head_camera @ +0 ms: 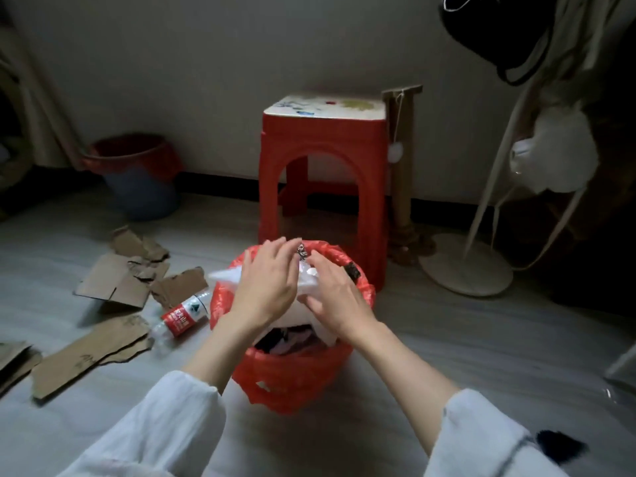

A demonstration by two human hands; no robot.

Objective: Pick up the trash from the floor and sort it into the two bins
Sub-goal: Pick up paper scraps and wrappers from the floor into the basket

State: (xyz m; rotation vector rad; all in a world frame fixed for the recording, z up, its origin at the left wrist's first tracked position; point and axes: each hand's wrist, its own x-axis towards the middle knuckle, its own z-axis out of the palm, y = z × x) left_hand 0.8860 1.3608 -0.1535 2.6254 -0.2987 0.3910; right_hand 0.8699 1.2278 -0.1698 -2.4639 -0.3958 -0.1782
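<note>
Cardboard scraps and plastic bottle on the floor at 9 o'clock, unsorted | far bin at 10 | left hand and right hand, fingers flat, press white plastic into near bin | next: bottle | stool crowds 12; open floor at 3

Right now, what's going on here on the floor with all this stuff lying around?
A person is sorting trash. Both the left hand and the right hand press a white plastic bag down into the near bin, lined with a red bag and already holding some waste. Torn cardboard pieces and a plastic bottle lie on the floor to the left, not yet picked up. A second bin stands by the wall, and a red stool stands behind the near bin.
</note>
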